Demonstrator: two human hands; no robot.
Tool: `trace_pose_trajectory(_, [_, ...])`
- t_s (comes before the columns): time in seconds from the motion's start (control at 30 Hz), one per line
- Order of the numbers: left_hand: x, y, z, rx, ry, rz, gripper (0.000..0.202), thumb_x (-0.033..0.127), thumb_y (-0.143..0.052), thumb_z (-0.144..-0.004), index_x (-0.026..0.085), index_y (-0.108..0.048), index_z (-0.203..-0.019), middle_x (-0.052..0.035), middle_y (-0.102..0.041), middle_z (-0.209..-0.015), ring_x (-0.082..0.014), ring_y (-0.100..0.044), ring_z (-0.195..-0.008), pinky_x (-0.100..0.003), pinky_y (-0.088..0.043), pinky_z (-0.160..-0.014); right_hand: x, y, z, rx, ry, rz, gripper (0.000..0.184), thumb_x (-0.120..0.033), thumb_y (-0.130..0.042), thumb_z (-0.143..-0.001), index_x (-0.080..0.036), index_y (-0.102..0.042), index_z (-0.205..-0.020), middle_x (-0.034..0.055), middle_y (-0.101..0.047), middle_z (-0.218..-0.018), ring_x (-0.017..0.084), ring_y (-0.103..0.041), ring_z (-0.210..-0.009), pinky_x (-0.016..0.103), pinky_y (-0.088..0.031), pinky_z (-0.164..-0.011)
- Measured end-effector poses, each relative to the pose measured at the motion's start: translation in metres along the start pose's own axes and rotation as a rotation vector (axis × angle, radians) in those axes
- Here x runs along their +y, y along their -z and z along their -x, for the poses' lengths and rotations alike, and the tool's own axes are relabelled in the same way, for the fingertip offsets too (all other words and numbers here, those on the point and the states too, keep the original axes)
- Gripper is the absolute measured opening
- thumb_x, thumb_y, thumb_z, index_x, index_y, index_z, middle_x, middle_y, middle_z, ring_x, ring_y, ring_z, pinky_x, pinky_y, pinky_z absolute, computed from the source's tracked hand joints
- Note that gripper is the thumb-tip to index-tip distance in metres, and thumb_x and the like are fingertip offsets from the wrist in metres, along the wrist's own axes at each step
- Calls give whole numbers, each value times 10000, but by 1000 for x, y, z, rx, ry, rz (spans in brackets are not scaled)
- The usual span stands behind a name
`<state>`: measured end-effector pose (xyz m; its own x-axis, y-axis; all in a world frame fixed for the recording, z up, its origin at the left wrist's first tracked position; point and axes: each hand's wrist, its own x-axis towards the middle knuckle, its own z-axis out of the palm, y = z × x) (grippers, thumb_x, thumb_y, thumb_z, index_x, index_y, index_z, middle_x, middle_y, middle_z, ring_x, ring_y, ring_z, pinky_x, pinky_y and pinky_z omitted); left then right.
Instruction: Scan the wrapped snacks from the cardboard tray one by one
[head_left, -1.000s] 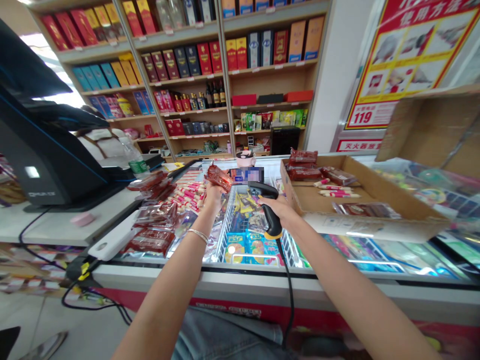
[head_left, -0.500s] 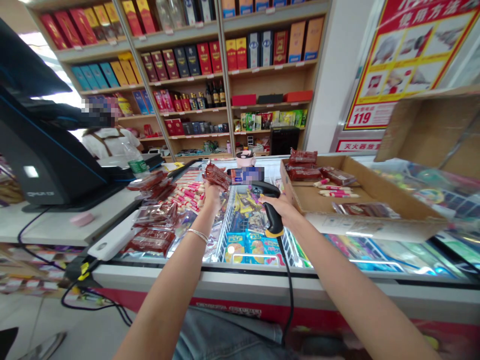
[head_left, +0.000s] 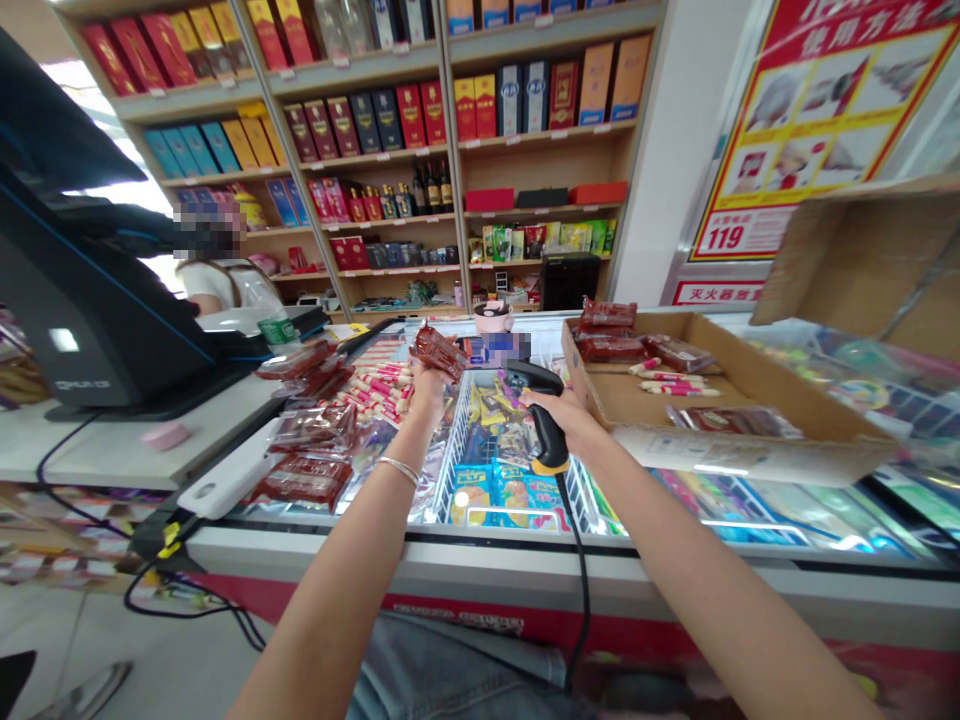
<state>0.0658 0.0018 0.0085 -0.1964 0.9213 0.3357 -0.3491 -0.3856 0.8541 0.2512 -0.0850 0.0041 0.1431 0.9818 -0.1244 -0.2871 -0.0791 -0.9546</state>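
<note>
My left hand [head_left: 428,388] is raised over the freezer, gripping a red-brown vacuum-sealed snack packet [head_left: 438,352]. A black handheld barcode scanner [head_left: 544,415] with a yellow base sits in my right hand [head_left: 566,410], its head tilted toward the packet. Scanner and packet are close but apart. The scanner's black cord [head_left: 576,590] hangs down past the freezer's front edge. A silver bangle [head_left: 397,470] circles my left wrist.
A chest freezer [head_left: 525,545] lies below my hands, with loose packets and pink-wrapped sausages on its left side. A cardboard tray [head_left: 720,435] of similar goods stands to the right. A black till monitor [head_left: 82,310] is at the left, with a person [head_left: 214,285] behind it. Shelves of boxed liquor stand behind.
My hands and the packet have barely shifted. The person behind the till monitor has moved slightly to the right.
</note>
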Motion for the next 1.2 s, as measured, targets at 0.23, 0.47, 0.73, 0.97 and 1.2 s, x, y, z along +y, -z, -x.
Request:
trace_pose_trajectory(0.23, [-7, 3, -4, -65, -83, -6, 480, 138, -489, -434, 178, -674, -875, -24, -669, -764, -173, -598, -726, -249, -416, -603, 2, 1, -3, -8, -11, 29, 105, -80, -665, -671, -106, -603, -752, 34, -627, -585, 108, -585, -483, 193, -504, -454])
trace_pose_trajectory(0.47, [-6, 4, -4, -104, -94, -1, 487, 132, -497, -435, 191, -685, -881, -25, -687, -831, -190, -617, -799, -259, -439, -647, 2, 1, -2, -27, -23, 21, 129, -84, -686, -671, -96, -619, -780, 45, -640, -614, 110, -597, -504, 192, -512, -464])
trace_pose_trajectory(0.73, [-13, 7, -9, -104, -103, -13, 511, 158, -489, -442, 197, -689, -911, -35, -698, -867, -213, -622, -839, -269, -456, -645, 5, 2, -5, -2, -28, 42, 155, -104, -712, -638, -102, -605, -750, 29, -617, -573, 109, -577, -464, 221, -535, -481])
trace_pose_trajectory(0.97, [0, -4, 1, -165, -144, 4, 529, 138, -478, -455, 184, -683, -941, -36, -691, -838, -204, -625, -822, -264, -456, -646, 2, 2, -2, 20, -33, 58, 161, -112, -692, -638, -117, -585, -758, -9, -558, -499, 99, -537, -406, 207, -499, -429])
trace_pose_trajectory(1.2, [1, -6, -1, -131, -188, -63, 426, 165, -465, -462, 167, -659, -841, -27, -683, -798, -185, -618, -797, -273, -462, -702, 1, 2, -2, -15, 8, 18, 138, -107, -668, -653, -120, -592, -767, -15, -559, -498, 92, -530, -411, 200, -493, -439])
